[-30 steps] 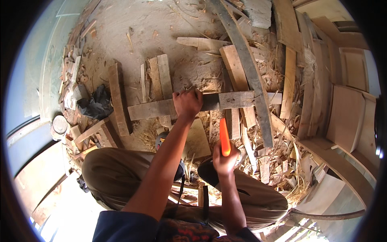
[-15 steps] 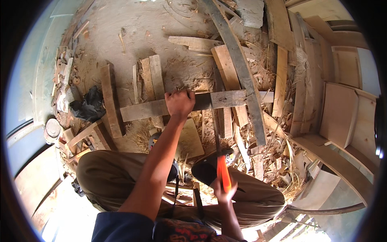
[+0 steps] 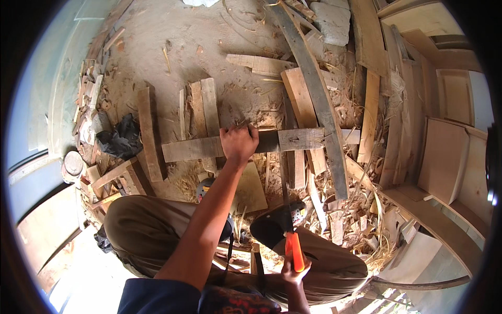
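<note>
My left hand [image 3: 239, 144] presses down on a long weathered plank [image 3: 191, 149] that lies crosswise over other boards on the ground. In my right hand [image 3: 293, 273], low near my knee, is the orange handle [image 3: 296, 251] of a handsaw. Its thin dark blade [image 3: 285, 183] runs away from me up to the plank, meeting it just right of my left hand. My legs in brown trousers [image 3: 146, 230] are folded below the plank, and a dark shoe [image 3: 272, 226] sits beside the blade.
Wood scraps and shavings cover the sandy ground. A long dark curved board [image 3: 314, 89] crosses the plank on the right. A black cloth [image 3: 121, 138] and a round tin [image 3: 73, 163] lie to the left. Pale wooden panels [image 3: 444, 157] stand at the right.
My right hand has drawn the saw back toward my body, so the orange handle has moved from near the plank down to my knee. My left hand has stayed on the plank.
</note>
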Demonstrator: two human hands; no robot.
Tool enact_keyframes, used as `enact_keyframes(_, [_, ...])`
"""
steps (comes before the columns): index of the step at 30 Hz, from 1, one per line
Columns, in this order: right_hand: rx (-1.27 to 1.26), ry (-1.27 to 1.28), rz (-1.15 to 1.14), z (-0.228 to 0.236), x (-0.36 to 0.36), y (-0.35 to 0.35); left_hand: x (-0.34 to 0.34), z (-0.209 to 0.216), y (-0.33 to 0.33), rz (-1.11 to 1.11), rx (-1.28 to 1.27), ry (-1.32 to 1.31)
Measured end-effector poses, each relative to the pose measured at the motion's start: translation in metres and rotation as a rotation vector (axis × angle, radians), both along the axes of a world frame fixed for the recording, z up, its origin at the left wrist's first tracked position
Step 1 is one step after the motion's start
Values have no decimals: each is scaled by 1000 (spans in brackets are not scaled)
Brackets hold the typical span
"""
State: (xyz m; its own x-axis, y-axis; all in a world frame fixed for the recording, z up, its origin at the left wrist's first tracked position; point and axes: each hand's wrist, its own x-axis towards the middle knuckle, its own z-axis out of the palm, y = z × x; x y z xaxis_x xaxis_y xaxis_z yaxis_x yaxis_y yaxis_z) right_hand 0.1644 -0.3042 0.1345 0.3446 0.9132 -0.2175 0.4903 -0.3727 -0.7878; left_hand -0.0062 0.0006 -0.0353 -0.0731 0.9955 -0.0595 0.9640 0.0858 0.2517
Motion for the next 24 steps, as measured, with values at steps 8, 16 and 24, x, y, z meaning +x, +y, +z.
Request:
enact_keyframes(8, [25, 134, 11, -71, -21, 91, -7, -5, -3, 5, -21, -36])
enact_keyframes(16, [-36, 90, -91, -62, -18, 100, 2, 0, -4, -16, 14, -58])
enact_keyframes(24, [1, 91, -78, -56, -34, 133, -10, 2, -6, 1, -19, -2])
